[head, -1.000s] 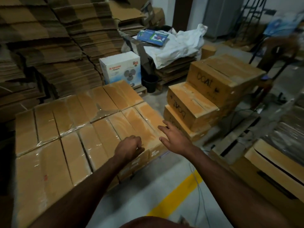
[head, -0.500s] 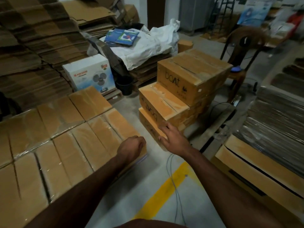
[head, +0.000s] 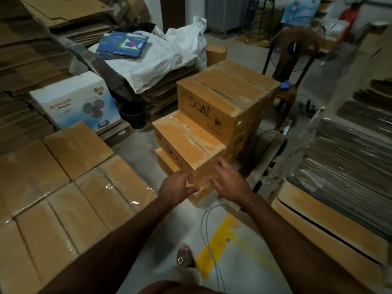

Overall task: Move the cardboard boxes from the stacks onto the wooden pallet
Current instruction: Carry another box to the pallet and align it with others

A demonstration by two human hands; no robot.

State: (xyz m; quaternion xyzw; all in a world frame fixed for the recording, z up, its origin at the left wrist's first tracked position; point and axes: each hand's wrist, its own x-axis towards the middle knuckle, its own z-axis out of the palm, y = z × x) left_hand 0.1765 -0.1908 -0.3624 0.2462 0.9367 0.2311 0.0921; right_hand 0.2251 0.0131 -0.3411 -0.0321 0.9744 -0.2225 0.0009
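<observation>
**Both hands at the near corner of the middle box**

Left hand [head: 177,188]: fingers curled loosely, tips against the left face of the near corner of the middle box [head: 186,145]. Contact looks light; whether it has a real grip I cannot tell.

Right hand [head: 230,180]: open, fingers spread, laid over the right side of that same corner. Nothing closed around anything.

Middle box sits in a stepped stack: a lower box [head: 169,164] juts out beneath it, and a taller box marked "boat" [head: 224,98] stands just behind and above. The stack rests beside the wooden pallet [head: 265,162], whose slats show to the right of the hands.

Left of the arms: a wide block of shrink-wrapped boxes [head: 70,185], tops level, plastic glinting.

Beyond that, a white fan carton [head: 74,102] and a dark bucket [head: 135,115] on the floor next to it. Flattened cardboard sheets [head: 27,56] piled high along the left. A white sack [head: 167,54] with a blue packet [head: 125,43] on top lies behind the stack.

Right side: a wrapped bundle of flat sheets [head: 347,149], blurred. A brown chair [head: 297,52] stands behind the "boat" box.

Floor: yellow line [head: 216,245], thin cable [head: 209,228] looping across it, a sandalled foot [head: 184,256] near the lower edge.
</observation>
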